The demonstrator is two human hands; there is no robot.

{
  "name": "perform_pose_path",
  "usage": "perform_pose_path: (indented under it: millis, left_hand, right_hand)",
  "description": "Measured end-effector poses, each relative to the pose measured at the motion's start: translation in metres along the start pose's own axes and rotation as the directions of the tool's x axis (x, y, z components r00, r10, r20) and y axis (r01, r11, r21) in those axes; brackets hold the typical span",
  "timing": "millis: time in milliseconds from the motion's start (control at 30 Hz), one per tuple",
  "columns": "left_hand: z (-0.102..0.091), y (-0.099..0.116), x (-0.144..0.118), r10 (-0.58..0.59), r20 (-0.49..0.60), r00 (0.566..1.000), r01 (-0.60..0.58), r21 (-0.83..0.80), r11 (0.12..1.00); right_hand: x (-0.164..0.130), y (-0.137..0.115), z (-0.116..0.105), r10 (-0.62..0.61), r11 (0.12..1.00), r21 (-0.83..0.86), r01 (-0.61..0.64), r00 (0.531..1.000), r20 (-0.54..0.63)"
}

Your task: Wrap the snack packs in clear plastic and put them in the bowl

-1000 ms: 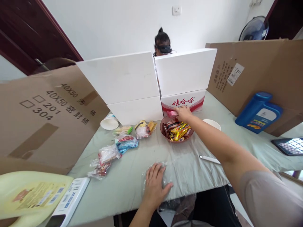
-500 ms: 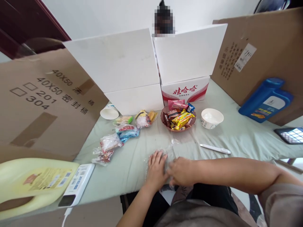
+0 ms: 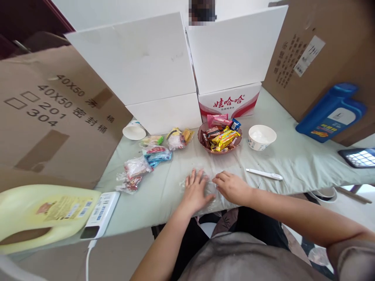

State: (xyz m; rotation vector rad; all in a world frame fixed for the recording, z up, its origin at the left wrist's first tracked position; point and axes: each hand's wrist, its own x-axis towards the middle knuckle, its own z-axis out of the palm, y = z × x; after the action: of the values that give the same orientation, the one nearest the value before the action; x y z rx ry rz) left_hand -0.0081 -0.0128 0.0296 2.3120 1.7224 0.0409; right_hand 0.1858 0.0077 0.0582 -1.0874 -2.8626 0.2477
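Observation:
My left hand [image 3: 195,190] lies flat with spread fingers on a clear plastic bag [image 3: 210,188] at the table's near edge. Just right of it, my right hand [image 3: 234,188] rests low on the cloth, fingers reaching toward the bag's right side. Its fingers are slightly bent, and I see nothing held between them. Ahead stands a brown bowl [image 3: 219,151] heaped with wrapped snack bars [image 3: 225,139]. Bagged snacks in clear plastic [image 3: 137,168] and a blue-wrapped bundle [image 3: 158,157] lie to the left. The transparent bag's outline is hard to make out.
A white paper bowl [image 3: 261,142] and a white utility knife [image 3: 264,174] lie right. Another paper bowl [image 3: 134,130] lies tipped over at left. White boxes [image 3: 164,113] and cardboard [image 3: 73,117] border the table. A yellow jug [image 3: 58,195], blue bottle [image 3: 336,117] and phone [image 3: 359,157] stand around.
My right hand has moved away from the body and slightly right, off my left hand's side. My left hand stays on the bag, thumb now spread. The view has tilted down slightly.

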Motion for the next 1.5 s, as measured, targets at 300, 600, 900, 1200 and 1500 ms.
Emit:
perform_pose_path:
  millis: [300, 600, 900, 1200, 1500]
  left_hand:
    - [-0.008, -0.035, -0.01, -0.122, 0.031, 0.992, 0.121, 0.021, 0.992]
    - [-0.019, -0.108, -0.007, -0.314, -0.278, 0.908, 0.261, -0.213, 0.941]
    - [-0.034, -0.071, -0.09, 0.277, -0.233, 0.932, -0.325, -0.202, 0.924]
    - [-0.013, -0.076, -0.109, 0.251, -0.138, 0.958, -0.277, -0.22, 0.935]
    - [-0.037, -0.043, -0.081, 0.057, 0.087, 0.995, -0.015, -0.419, 0.908]
  right_hand:
    - [-0.022, 0.013, 0.011, 0.398, 0.909, -0.2, -0.366, 0.904, 0.154]
    - [-0.046, 0.016, 0.015, 0.369, 0.919, -0.173, -0.355, 0.928, 0.056]
    - [-0.08, 0.019, 0.028, -0.293, 0.937, 0.163, 0.307, 0.95, -0.106]
    - [-0.077, 0.024, 0.017, -0.103, 0.957, 0.272, 0.103, 0.995, -0.014]
    - [-0.08, 0.016, -0.01, -0.132, 0.881, 0.465, 0.091, 0.99, 0.056]
